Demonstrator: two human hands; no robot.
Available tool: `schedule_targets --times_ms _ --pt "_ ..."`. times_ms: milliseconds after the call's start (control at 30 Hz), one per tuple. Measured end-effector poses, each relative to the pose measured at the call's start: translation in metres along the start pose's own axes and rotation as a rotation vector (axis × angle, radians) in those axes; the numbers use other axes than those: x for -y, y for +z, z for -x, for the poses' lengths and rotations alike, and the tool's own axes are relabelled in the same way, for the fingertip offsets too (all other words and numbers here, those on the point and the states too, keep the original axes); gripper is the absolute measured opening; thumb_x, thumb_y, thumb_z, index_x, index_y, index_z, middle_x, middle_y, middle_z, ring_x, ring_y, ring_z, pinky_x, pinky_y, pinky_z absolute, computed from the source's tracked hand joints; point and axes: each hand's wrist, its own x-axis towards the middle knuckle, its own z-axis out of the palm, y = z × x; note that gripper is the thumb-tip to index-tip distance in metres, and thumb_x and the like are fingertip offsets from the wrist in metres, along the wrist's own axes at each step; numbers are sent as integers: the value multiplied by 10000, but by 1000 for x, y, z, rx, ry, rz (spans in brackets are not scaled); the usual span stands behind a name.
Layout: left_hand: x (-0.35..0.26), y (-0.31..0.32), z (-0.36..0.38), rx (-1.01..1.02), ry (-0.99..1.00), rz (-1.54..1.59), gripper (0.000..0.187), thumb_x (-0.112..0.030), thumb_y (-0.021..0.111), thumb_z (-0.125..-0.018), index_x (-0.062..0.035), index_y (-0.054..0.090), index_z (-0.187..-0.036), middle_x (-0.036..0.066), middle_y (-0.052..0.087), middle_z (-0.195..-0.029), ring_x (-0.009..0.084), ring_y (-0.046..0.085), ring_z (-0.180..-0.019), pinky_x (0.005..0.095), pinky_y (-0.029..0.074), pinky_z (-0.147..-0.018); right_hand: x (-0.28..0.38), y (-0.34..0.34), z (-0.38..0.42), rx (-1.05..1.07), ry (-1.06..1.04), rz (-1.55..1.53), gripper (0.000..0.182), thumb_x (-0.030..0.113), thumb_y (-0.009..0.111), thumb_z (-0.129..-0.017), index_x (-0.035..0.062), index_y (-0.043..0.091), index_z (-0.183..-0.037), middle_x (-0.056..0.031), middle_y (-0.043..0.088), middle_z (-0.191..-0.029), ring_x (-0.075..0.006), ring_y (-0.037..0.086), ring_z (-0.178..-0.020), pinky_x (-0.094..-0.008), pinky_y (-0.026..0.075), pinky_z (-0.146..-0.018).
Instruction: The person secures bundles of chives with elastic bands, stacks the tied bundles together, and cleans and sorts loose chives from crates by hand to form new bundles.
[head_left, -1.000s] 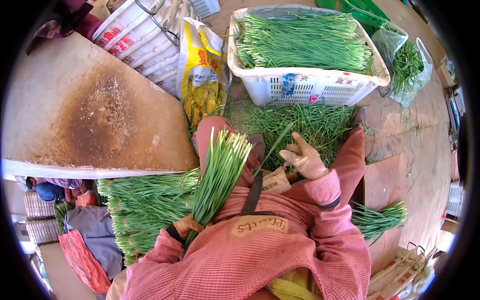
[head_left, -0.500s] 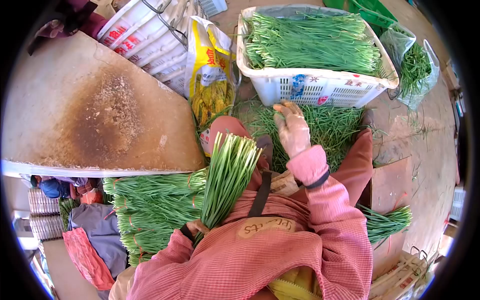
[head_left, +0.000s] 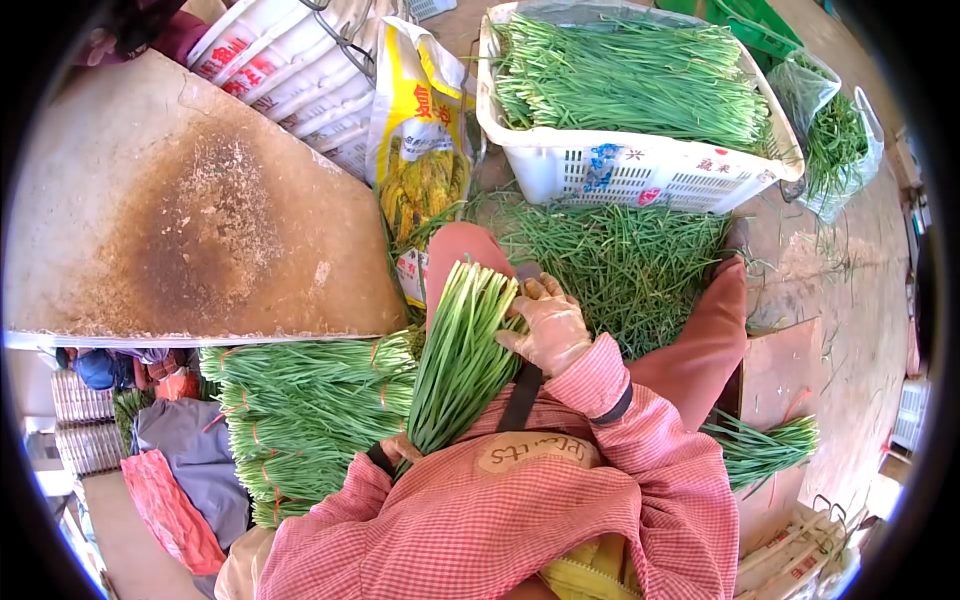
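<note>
My left hand (head_left: pixel 402 450) is wrapped round the lower end of a bunch of green stalks (head_left: pixel 455 360), which slants up across my lap with its pale ends at the top. Gloved and with fingers apart and slightly curled, my right hand (head_left: pixel 550 325) is at the right side of the bunch, near the pale ends. It holds nothing that I can see. Tied bundles (head_left: pixel 300 425) with red bands lie stacked left of the bunch. Loose stalks (head_left: pixel 640 270) cover the floor between my legs.
A white crate (head_left: pixel 640 170) full of stalks stands ahead. Left of it are a yellow and white sack (head_left: pixel 415 150) and stacked white crates (head_left: pixel 290 75). A stained board (head_left: pixel 100 200) fills the left. Another bundle (head_left: pixel 765 450) lies at right, and a clear bag (head_left: pixel 835 150) at upper right.
My right hand has moved down and left, from near the crate to the bunch's pale ends. My left hand still holds the bunch. The view has shifted slightly.
</note>
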Motion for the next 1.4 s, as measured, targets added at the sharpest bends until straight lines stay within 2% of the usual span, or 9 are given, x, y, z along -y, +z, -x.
schedule_targets --times_ms 133,200,367,433,567,800,1033,1200,1400 --pt "-3 -5 8 -10 -14 -20 561 24 677 -585 8 481 -1110 89 588 -789 148 546 -634 247 441 -539 -20 30 -7 -355 -221 -410 153 195 637 -714 115 660 -843 -151 559 -1075 -305 507 -1028 -410 411 -853" --pt "-5 -8 11 -12 -26 -24 563 24 678 -585 9 479 -1111 90 588 -788 148 546 -631 247 440 -535 -29 26 -4 -364 166 -1175 116 127 611 -764 119 658 -869 -170 565 -1074 -307 528 -977 -398 429 -857" --pt "-8 -14 17 -13 -53 -46 568 22 680 -584 10 475 -1114 92 587 -786 148 544 -623 246 439 -526 -92 -43 -13 -763 418 -174 173 144 638 -744 78 632 -904 -157 554 -1088 -311 504 -1032 -413 419 -877" --pt "-9 -14 17 -11 -65 -51 570 22 681 -584 11 474 -1115 93 586 -785 148 544 -620 246 438 -522 -58 -63 1 -876 54 300 321 271 655 -717 51 605 -945 -145 441 -1242 -326 375 -1171 -437 313 -970" --pt "-9 -15 20 -18 -94 -58 575 21 682 -583 12 471 -1117 94 585 -783 148 543 -614 246 437 -515 9 -32 -3 -41 -228 372 850 700 461 -662 39 478 -1195 -135 227 -1396 -328 132 -1303 -485 102 -1042" --pt "-13 -19 37 -35 -135 -85 582 19 685 -582 14 465 -1121 97 584 -780 148 541 -603 245 434 -502 -27 -1 -23 200 -232 -159 415 433 549 -725 149 622 -1018 -97 455 -1239 -300 280 -1245 -501 210 -993" --pt "-22 -43 35 263 -208 10 597 -100 675 -628 15 427 -1158 156 581 -844 160 544 -599 249 434 -517 -91 -19 -10 -594 13 98 200 197 529 -817 42 578 -700 -108 592 -763 -266 572 -804 -404 458 -720" --pt "-42 -30 15 335 -227 -23 639 -103 681 -625 7 400 -1188 160 566 -907 173 546 -675 265 433 -588 -181 15 16 -423 299 -410 540 489 528 -796 58 528 -1121 -208 545 -1089 -312 517 -1027 -365 424 -848" --pt "-67 15 -33 316 -147 1 690 -106 688 -621 -2 368 -1224 165 548 -981 189 548 -766 284 431 -673 -101 67 -4 156 601 -2296 760 619 524 -722 85 400 -1249 -119 467 -1220 -296 494 -1033 -434 415 -872"
